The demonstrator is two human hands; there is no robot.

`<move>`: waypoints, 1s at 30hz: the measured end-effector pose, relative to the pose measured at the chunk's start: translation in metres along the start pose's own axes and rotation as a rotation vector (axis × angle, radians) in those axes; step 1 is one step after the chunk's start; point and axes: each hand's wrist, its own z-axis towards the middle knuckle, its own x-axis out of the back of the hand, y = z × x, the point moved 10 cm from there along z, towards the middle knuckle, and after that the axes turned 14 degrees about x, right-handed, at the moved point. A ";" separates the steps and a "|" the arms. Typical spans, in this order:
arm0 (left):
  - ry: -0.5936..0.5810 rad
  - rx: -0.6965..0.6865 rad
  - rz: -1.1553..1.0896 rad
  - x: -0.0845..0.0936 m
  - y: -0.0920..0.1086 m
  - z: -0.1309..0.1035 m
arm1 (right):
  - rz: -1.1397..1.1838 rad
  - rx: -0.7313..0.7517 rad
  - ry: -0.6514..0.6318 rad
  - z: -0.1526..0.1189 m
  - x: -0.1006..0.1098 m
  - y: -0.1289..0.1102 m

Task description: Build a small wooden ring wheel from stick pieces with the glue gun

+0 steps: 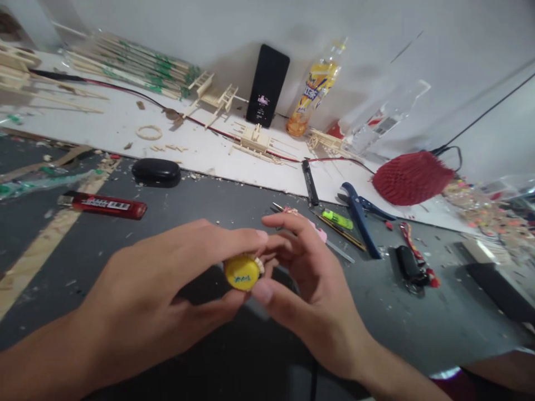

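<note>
Above the grey table point(200, 207): yellow cap point(241, 273), pale pieces point(260, 265) lining part of its edge. Left hand point(159, 270): holding it in a narrow pinch. Right hand point(311, 278): curling half-open, steadying its other side. Risk: pieces coming loose, if pressing is turning uneven.

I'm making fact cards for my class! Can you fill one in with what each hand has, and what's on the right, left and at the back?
Left hand: left hand holds a yellow cap with blue writing
Right hand: right hand is at the cap's right edge, fingers curled; its grip is unclear
On the right: blue cutters, keys
On the left: red lighter, black case
At the back: phone propped upright, yellow bottle, pale ring lying flat
</note>
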 end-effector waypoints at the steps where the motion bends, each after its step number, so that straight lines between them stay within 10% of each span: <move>1: 0.000 -0.041 -0.022 0.000 0.005 -0.001 | 0.035 -0.018 0.003 -0.002 -0.003 0.004; 13: -0.048 0.289 -0.297 0.001 -0.024 0.014 | -0.070 0.109 0.098 0.003 0.008 -0.010; 30: -0.080 0.155 -0.182 0.001 -0.013 0.013 | -0.178 0.139 0.007 0.003 0.007 -0.014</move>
